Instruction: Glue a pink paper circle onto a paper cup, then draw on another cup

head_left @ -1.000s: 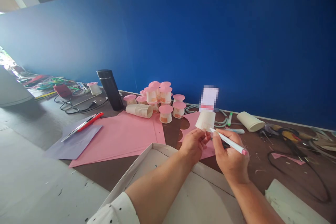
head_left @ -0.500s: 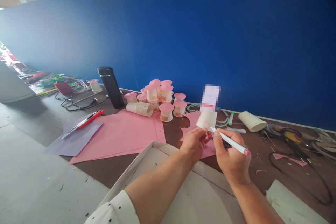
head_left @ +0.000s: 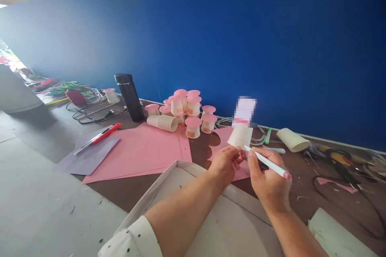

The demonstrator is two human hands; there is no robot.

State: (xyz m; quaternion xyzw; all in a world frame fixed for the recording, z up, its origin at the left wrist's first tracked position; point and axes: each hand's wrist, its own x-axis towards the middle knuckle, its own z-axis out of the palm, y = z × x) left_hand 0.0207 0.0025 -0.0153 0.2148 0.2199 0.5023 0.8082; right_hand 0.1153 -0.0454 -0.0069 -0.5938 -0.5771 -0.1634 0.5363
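My left hand (head_left: 226,165) grips an upside-down white paper cup (head_left: 239,137) by its rim. In my right hand (head_left: 270,180) is a white marker pen (head_left: 269,163) with a pink end, its tip at the cup's side near the rim. Faint lines seem to show on the cup there. Several small cup houses (head_left: 192,127) with round pink paper roofs and orange doors stand stacked beyond my left hand. A nested stack of paper cups (head_left: 163,123) lies on its side in front of them. Pink paper (head_left: 141,148) is spread to the left.
A black bottle (head_left: 129,98) stands at the back left. A red utility knife (head_left: 105,133) rests on grey paper (head_left: 87,160). A white cardboard tray (head_left: 193,213) sits under my forearms. Cables (head_left: 334,164), a loose cup (head_left: 292,139) and a green marker (head_left: 268,136) lie rightward. A blue partition (head_left: 211,40) closes the back.
The view has shifted slightly, so everything sits a little further right. Both hands keep their hold on the cup and the marker pen, whose tip stays near the rim.
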